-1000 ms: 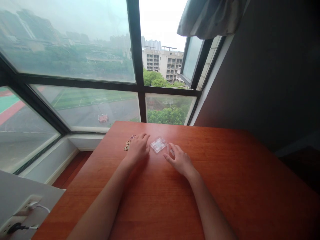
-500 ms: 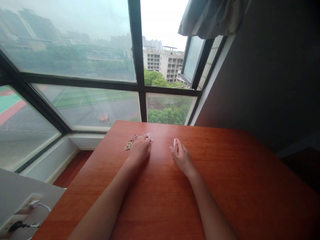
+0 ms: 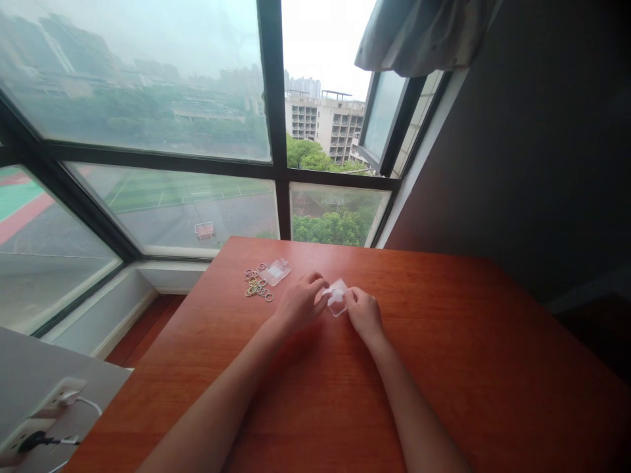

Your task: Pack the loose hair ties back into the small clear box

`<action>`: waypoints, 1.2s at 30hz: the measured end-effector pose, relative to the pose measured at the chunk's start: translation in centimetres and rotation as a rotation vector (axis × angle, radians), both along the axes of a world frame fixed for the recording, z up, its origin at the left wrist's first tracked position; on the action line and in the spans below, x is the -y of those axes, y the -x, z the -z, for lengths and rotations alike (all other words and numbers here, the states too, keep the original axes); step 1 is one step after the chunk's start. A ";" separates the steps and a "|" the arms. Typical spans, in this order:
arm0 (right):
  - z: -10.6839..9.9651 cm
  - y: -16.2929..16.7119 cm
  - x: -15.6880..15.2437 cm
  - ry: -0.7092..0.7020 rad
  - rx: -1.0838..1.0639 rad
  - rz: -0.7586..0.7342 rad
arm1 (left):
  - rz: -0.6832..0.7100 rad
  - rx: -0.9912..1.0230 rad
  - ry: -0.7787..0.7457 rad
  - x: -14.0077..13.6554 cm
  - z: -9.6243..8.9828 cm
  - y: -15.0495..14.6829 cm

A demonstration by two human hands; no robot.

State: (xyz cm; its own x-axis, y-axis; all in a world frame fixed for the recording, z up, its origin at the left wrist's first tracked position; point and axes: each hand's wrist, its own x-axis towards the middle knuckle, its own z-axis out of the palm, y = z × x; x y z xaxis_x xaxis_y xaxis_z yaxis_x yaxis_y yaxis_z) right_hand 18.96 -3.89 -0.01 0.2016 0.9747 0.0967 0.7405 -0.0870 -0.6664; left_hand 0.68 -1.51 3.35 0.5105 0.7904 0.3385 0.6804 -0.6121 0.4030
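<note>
A small clear plastic box (image 3: 338, 306) is held just above the table between my two hands. My right hand (image 3: 365, 314) pinches its right side between thumb and fingers. Against its left edge, the thumb and fingertips of my left hand (image 3: 298, 303) are closed; something whitish shows there, too small to make out. Left of my left hand lies another flat clear plastic piece (image 3: 275, 272) on the table. Several metal-looking rings (image 3: 254, 287), some golden and some silvery or reddish, are heaped beside that piece.
The reddish-brown wooden table (image 3: 305, 401) reaches to the window (image 3: 280, 172). A grey curtain (image 3: 419, 39) hangs at upper right beside a dark wall (image 3: 532, 151). Wall sockets with plugs (image 3: 37, 440) are at lower left, beyond the table's edge.
My left hand has moved right, away from the rings and the flat plastic piece, to the box. My right hand has turned the box, so its broad face shows now.
</note>
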 end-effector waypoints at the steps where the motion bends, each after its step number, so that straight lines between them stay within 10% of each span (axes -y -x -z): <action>1: 0.1 0.0 0.0 -0.010 -0.027 -0.002 | 0.040 0.000 -0.001 0.3 0.0 -0.4; 7: 0.3 0.5 -0.2 -0.006 -0.256 -0.164 | 0.125 -0.060 0.034 0.2 0.9 -0.8; 18: 0.5 0.8 0.1 -0.148 -0.042 -0.244 | -0.270 -0.250 -0.007 -1.3 0.6 2.0; 25: 0.7 0.7 0.0 -0.073 0.075 -0.253 | 0.132 -0.140 0.135 0.6 1.7 -1.5; 36: -0.2 0.6 0.5 0.003 0.193 -0.323 | 0.136 -0.086 0.096 0.9 3.3 -2.2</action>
State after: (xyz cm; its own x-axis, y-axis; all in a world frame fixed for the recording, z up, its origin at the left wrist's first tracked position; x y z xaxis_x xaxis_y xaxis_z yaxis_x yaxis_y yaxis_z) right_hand 18.41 -4.39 0.20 -0.1377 0.9854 0.1004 0.8419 0.1698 -0.5123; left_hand 2.85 -2.36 0.01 0.6384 0.7389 0.2157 0.6285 -0.6621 0.4081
